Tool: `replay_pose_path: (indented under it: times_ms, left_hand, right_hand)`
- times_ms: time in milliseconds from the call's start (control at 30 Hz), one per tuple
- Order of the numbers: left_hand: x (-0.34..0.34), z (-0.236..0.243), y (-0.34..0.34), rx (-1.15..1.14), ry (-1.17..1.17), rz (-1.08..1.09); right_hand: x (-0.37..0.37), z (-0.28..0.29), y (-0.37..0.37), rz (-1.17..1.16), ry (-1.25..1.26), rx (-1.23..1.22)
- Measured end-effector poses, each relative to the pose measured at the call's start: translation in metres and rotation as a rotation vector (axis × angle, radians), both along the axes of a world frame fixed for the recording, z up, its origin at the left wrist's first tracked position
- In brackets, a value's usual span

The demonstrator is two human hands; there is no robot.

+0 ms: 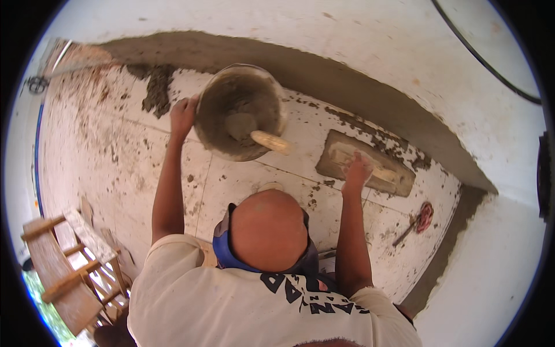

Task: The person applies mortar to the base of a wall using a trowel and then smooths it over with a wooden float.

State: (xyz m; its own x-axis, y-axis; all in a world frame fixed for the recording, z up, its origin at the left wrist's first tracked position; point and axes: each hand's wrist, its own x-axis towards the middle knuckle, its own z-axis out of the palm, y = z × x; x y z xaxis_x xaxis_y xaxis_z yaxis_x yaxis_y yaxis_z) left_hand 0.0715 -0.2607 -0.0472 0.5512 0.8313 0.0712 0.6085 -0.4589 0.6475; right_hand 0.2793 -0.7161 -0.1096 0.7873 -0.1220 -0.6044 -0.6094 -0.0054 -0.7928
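Observation:
My left hand (181, 117) grips the left rim of a mortar-stained bucket (269, 92). Inside, a trowel (269, 142) lies in grey mortar, its wooden handle over the near rim. My right hand (357, 169) is closed on the handle of a rectangular float (396, 180) lying on the white tiled floor right of the bucket. A long band of grey mortar (404, 115) runs along the wall base beyond both. A dark mortar heap (157, 92) lies just left of the bucket. My bent knee (267, 231) is between my arms.
A wooden stool or step frame (60, 263) stands at the lower left. A small tool with a red part (424, 217) lies near the right wall (474, 254), whose base also has a mortar strip. A black cable (474, 46) runs along the upper right wall.

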Motion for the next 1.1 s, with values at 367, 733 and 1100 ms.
replay_pose_path:
  times_ms: [367, 733, 1100]
  left_hand:
    - [0.019, 0.031, -0.08, -0.264, -0.425, 0.077]
    - [0.015, 0.037, -0.079, -0.229, -0.346, 0.025]
    - [0.011, 0.037, -0.072, -0.192, -0.312, 0.085]
  right_hand:
    - [-0.062, 0.105, 0.149, 1.614, -0.869, -0.808]
    - [-0.052, 0.14, 0.154, 1.82, -0.508, -0.865]
    - [0.007, 0.181, 0.14, 1.739, -0.821, -1.029]
